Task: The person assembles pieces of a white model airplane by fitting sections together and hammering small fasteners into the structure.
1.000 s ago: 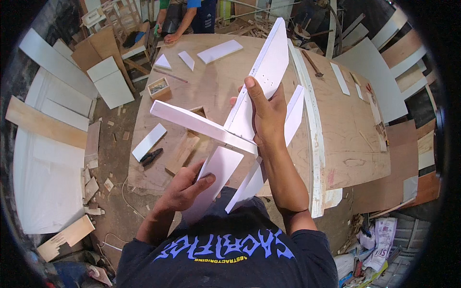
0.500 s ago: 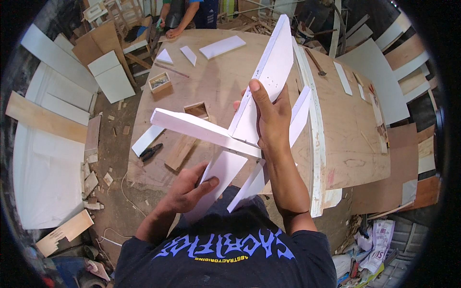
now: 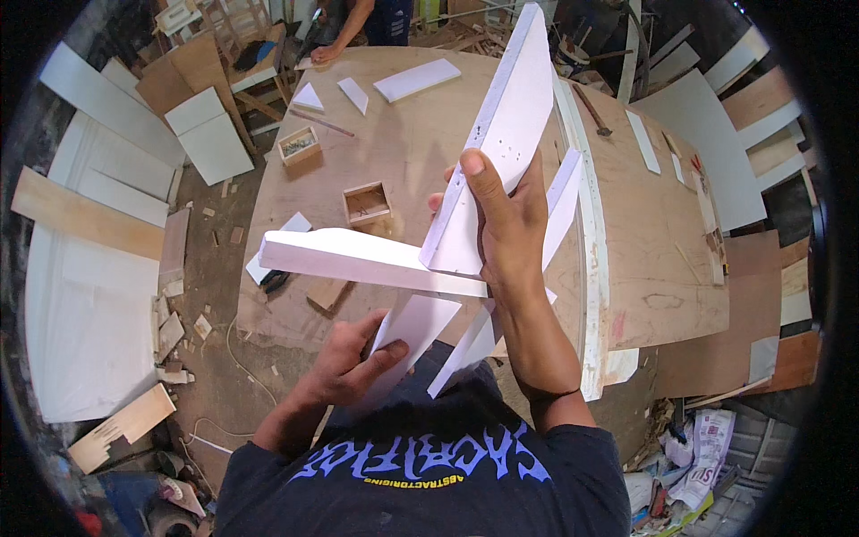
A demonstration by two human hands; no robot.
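I hold up a joined frame of white-painted boards above the workbench. My right hand (image 3: 514,219) is closed around its long upper board (image 3: 517,98), thumb along the near edge; small dark holes mark that board's face. Lower down, my left hand (image 3: 349,360) grips a short white board (image 3: 420,324), thumb on top. Between them a white crosspiece (image 3: 344,259) sticks out leftward. Another white board (image 3: 463,353) slants below my right wrist, and a further white piece (image 3: 562,206) shows beyond that hand. How the pieces join is partly hidden by my right hand and forearm.
On the plywood workbench (image 3: 412,148) lie two small wooden boxes (image 3: 304,156), a wood block (image 3: 327,294), black-handled pliers (image 3: 274,281), loose white offcuts (image 3: 417,80) and a hammer (image 3: 592,115). A long white strip (image 3: 591,295) crosses its right side. Another person's hand (image 3: 324,55) rests at the far edge.
The frame has tilted a little: the crosspiece's free end has moved left and down, and the upper board's tip has risen. Both hands keep their holds.
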